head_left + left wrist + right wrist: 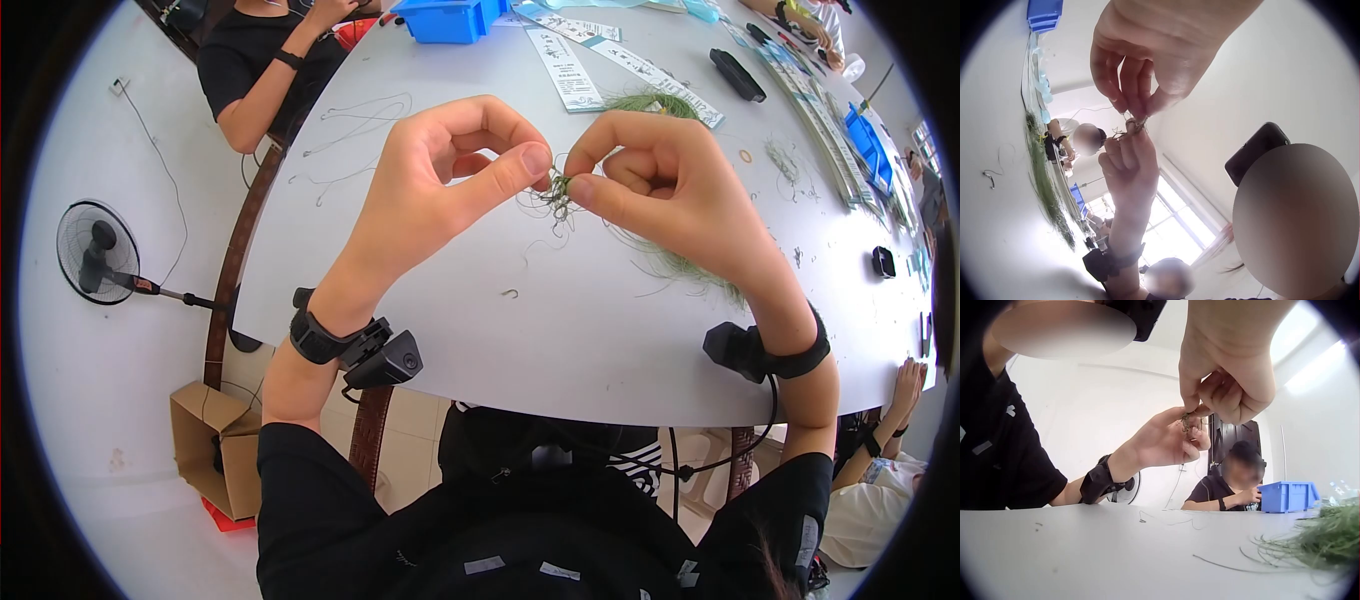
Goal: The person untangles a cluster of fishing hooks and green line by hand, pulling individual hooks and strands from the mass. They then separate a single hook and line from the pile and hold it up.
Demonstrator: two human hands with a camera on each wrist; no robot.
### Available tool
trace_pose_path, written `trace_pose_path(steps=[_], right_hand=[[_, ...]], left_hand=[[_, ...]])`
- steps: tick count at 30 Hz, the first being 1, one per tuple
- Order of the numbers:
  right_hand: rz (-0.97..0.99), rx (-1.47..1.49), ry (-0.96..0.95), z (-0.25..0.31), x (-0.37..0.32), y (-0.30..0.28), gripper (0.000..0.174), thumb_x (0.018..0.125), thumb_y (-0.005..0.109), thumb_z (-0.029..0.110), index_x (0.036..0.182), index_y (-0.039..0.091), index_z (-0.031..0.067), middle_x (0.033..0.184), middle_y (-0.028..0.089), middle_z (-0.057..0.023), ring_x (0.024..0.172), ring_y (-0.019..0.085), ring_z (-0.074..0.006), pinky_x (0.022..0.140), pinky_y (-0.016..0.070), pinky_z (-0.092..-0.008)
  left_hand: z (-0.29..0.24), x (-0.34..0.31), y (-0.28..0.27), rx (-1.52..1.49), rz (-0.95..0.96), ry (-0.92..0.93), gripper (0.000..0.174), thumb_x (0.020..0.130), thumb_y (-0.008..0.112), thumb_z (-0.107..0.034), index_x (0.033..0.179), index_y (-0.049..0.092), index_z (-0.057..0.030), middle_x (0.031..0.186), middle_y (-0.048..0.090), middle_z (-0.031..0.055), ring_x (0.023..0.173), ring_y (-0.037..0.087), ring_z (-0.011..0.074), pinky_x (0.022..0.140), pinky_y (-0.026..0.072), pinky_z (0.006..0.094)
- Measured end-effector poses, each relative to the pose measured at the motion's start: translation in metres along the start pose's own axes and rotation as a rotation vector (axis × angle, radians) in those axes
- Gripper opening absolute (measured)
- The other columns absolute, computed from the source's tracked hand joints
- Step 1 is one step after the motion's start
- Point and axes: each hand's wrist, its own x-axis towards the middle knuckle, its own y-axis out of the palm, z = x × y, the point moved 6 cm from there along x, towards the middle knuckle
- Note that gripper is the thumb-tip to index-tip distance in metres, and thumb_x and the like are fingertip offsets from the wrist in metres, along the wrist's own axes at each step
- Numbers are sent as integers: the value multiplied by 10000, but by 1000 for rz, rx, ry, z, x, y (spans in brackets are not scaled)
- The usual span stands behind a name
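In the head view my left hand [440, 185] and right hand [680, 190] meet above the white table, thumbs and forefingers together. Between their fingertips is a small tangled bunch of fish hooks [558, 198] on thin green line, with loops and hook bends hanging below. My right thumb and forefinger pinch its right side; the left fingertips pinch its left side. From the left wrist view, the bunch [1137, 125] is mostly covered by fingers. A single fish hook [511, 293] lies on the table below the hands.
Green line lies in heaps [655, 103] beyond and under my right hand. Printed paper strips [565, 75], a blue bin [450, 20] and a black case [738, 76] are farther back. Loose hooked lines [350, 120] lie at left. Other people sit around the table [450, 330].
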Motion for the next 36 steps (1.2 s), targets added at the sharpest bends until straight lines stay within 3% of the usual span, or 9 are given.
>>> trace_pose_path(steps=[7,19,36], right_hand=[[-2,-8,-15,-2,1,-1,128,808,604,122,811,619,-4,448,282,61,433,231,-32,442,181,-238],[-128,67,-69,-6,3,-12,171,846,586,170,835,642,9,461,342,75,448,246,-14,445,163,-228],[-141,54,-107,-5,4,-12,155,833,582,145,802,637,3,468,356,74,449,259,-6,439,167,-224]], left_hand=[[-1,-1,2,4,-30,-25,182,874,592,-209,822,543,-41,666,562,13,615,523,70,586,401,202],[-1,-1,3,0,-18,-42,180,876,586,-203,819,538,-39,639,544,1,587,505,60,569,384,196],[1,-1,3,-2,-23,-41,190,884,577,-214,823,535,-39,622,526,-2,538,488,54,532,381,187]])
